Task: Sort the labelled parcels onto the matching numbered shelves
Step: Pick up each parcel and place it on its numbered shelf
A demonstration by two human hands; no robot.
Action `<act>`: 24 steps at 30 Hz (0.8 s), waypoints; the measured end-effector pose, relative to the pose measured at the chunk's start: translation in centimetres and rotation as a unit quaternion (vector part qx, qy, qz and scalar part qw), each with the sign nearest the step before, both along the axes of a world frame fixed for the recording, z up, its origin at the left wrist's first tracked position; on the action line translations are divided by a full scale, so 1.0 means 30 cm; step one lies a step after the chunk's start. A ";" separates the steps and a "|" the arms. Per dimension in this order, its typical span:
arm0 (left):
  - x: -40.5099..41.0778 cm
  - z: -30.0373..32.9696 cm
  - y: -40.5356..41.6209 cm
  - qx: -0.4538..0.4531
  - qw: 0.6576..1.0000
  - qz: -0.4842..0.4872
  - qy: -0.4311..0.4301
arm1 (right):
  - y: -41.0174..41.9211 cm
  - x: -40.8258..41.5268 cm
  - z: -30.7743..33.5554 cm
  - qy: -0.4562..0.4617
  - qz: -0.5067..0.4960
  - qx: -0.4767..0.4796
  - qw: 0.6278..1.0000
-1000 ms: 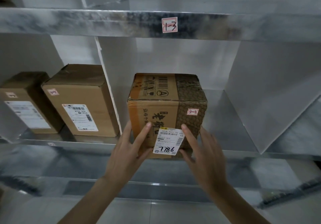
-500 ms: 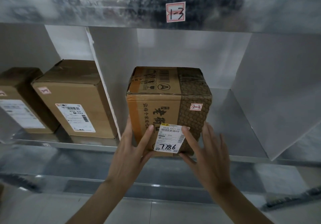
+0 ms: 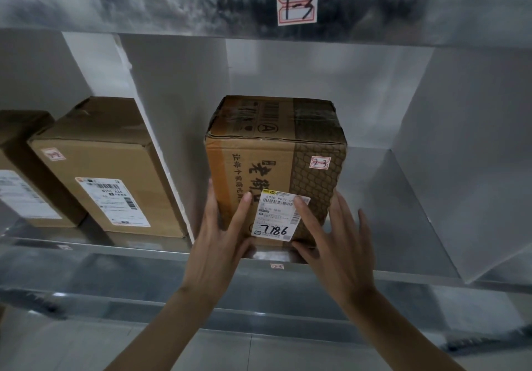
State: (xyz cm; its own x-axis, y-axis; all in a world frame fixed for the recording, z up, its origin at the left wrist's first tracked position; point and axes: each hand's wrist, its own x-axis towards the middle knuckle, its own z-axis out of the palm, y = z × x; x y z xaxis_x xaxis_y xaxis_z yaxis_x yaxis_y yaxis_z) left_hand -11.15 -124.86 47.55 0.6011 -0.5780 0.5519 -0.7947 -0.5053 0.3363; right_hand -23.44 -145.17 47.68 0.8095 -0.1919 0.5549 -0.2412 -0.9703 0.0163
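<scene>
Head view (the only one); faces forward, close to shelf (image 3: 374,273).

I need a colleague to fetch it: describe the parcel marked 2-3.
Find the metal shelf beam tagged 1-3; look in the bay beneath it, right of the white divider. The box there stands alone, with a scale-patterned brown band and 7786 handwritten on its label, unlike the plain boxes left.

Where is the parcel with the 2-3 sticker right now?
In the head view the parcel stands mid-frame on the lower shelf, just right of the white divider, with the left hand and right hand against its front.
</scene>
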 end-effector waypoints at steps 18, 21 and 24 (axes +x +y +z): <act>-0.095 0.065 0.055 -0.018 1.000 -0.005 0.000 | 0.052 -0.110 0.046 -0.048 -0.019 0.012 0.999; -0.136 0.121 0.105 -0.006 1.000 -0.012 -0.022 | 0.108 -0.155 0.095 -0.062 -0.018 0.004 0.998; -0.166 0.191 0.183 0.006 0.998 -0.016 -0.054 | 0.186 -0.193 0.174 -0.073 -0.006 -0.013 0.997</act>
